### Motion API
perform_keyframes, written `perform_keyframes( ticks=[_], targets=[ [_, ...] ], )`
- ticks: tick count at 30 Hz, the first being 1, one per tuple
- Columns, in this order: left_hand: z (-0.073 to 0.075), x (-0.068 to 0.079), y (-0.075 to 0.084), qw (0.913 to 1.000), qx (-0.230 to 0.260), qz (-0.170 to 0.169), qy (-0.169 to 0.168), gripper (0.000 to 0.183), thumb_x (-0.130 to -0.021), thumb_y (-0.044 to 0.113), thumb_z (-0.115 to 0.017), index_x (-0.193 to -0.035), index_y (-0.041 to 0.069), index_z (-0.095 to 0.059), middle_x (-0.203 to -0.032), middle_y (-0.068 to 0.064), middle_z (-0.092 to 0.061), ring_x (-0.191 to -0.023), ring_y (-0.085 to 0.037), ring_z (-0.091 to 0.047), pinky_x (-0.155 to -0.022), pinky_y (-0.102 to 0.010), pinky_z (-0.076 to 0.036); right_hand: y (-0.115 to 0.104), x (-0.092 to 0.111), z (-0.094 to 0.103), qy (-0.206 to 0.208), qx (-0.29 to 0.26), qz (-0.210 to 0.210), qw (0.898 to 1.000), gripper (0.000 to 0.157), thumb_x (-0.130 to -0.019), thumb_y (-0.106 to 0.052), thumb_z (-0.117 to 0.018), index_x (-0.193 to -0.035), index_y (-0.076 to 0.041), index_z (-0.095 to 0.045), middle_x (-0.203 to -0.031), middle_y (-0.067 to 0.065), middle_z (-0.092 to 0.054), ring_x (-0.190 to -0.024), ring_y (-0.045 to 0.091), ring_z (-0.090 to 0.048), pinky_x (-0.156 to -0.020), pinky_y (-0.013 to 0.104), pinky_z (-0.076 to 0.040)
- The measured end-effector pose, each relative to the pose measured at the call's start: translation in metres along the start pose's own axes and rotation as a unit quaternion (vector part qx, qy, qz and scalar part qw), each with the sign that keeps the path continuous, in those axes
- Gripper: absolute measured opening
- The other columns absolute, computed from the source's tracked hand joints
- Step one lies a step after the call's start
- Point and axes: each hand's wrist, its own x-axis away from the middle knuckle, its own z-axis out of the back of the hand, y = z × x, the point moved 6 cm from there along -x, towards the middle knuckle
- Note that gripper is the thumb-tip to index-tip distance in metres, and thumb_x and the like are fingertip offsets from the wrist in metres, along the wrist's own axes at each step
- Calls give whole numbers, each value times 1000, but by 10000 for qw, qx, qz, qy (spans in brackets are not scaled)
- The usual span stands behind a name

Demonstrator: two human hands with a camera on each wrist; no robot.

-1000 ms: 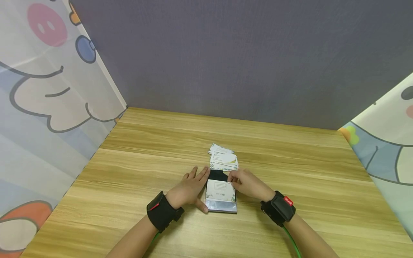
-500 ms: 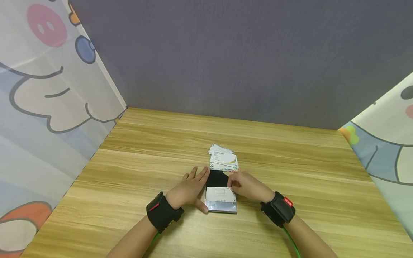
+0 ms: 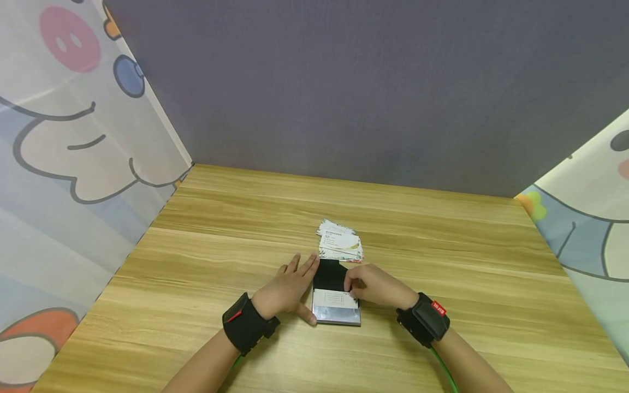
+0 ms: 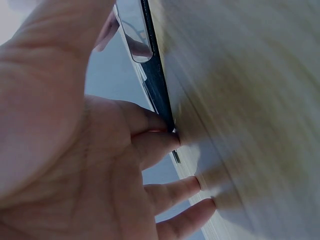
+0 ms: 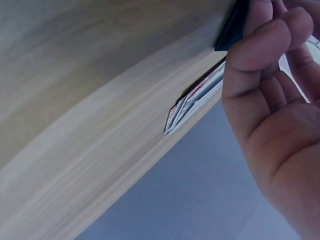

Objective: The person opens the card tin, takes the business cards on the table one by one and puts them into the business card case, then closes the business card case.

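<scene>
A black card case (image 3: 329, 275) with a shiny silver lower part lies on the table in the head view. A white business card (image 3: 334, 298) with small print sits partly in it, its lower part behind the silver piece. My left hand (image 3: 285, 292) rests along the case's left side, fingers spread and thumb at the lower left corner; the left wrist view shows its fingertips at the case's edge (image 4: 159, 87). With curled fingers, my right hand (image 3: 378, 286) pinches the card's upper right corner. In the right wrist view those curled fingers (image 5: 262, 47) hide most of the case.
Just beyond the case lies a loose, fanned pile of business cards (image 3: 339, 244), nearly meeting its top edge. The wooden table (image 3: 236, 218) ends at a grey panel (image 3: 344, 98). Printed curtains (image 3: 88, 180) hang at both sides.
The business card has slid down into the case, baring more of the black back. My right hand has moved slightly toward me with it. The left hand has stayed in place.
</scene>
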Motion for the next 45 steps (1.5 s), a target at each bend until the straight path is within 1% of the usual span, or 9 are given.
perform_keyframes(
  ticks=[10, 15, 20, 22, 27, 29, 36, 41, 45],
  targets=[
    [-1, 0, 0, 10000, 4, -8, -19, 124, -55, 53, -77, -147, 5, -11, -154, -10, -11, -138, -41, -9, -106, -56, -21, -1, 0, -2, -32, 126, 300, 9995, 15, -78, 5, -61, -75, -10, -63, -74, -3, -60, -63, 0, -44, -56, 17, -40],
    [-2, 0, 0, 10000, 25, 2, -22, 124, -55, 54, -77, -147, 5, -10, -154, -10, -10, -139, -41, -8, -107, -55, -21, -1, -1, -3, -56, 169, 278, 9995, 15, -79, 4, -60, -76, -11, -63, -75, -3, -60, -63, 0, -44, -56, 17, -40],
    [-1, -1, 0, 10000, 22, -34, 21, 124, -54, 54, -77, -147, 4, -11, -154, -11, -10, -138, -42, -8, -106, -56, -21, 1, 0, -2, -17, 132, 97, 9999, 10, -80, -1, -61, -81, -10, -64, -73, -5, -58, -62, 1, -45, -55, 17, -41],
    [-1, 0, 0, 10000, 13, -37, 21, 124, -54, 54, -77, -147, 5, -11, -154, -10, -10, -138, -42, -8, -106, -56, -21, 1, 0, 0, 41, 95, 18, 9999, 7, -82, -3, -61, -83, -9, -64, -73, -6, -56, -62, 2, -45, -55, 18, -41],
    [-2, -1, -1, 10000, 18, -28, 8, 125, -54, 53, -78, -147, 5, -10, -154, -10, -10, -138, -41, -8, -106, -57, -21, 1, -1, 5, 282, 116, 70, 9995, 5, -83, -5, -61, -88, -6, -63, -73, -4, -57, -64, 2, -47, -57, 19, -42],
    [-3, -1, -1, 10000, 10, -30, 11, 125, -54, 54, -77, -147, 5, -10, -154, -10, -10, -138, -42, -8, -106, -57, -21, 2, -2, 8, 370, 150, 100, 9992, 5, -83, -5, -62, -88, -5, -63, -75, -3, -58, -65, 2, -48, -58, 19, -43],
    [-3, -2, -2, 10000, -25, -51, 39, 125, -54, 56, -77, -147, 5, -11, -154, -11, -11, -138, -43, -8, -106, -57, -22, 8, -6, 15, 663, 219, -10, 9976, 9, -84, -4, -60, -93, -3, -63, -79, -1, -62, -70, 4, -53, -61, 19, -45],
    [-2, -1, -2, 10000, -52, -76, 37, 125, -54, 56, -76, -147, 4, -11, -154, -11, -11, -138, -43, -9, -105, -58, -22, 10, -9, 23, 963, 382, -227, 9944, 11, -83, -4, -62, -94, -4, -62, -81, 1, -62, -72, 8, -54, -62, 20, -45],
    [-2, 0, -1, 10000, -54, -75, 20, 124, -54, 56, -76, -147, 4, -11, -154, -11, -11, -138, -43, -9, -105, -58, -22, 14, -12, 29, 1216, 655, -434, 9895, 15, -82, -4, -64, -97, -4, -62, -81, 2, -61, -71, 10, -53, -60, 21, -44]
  ],
)
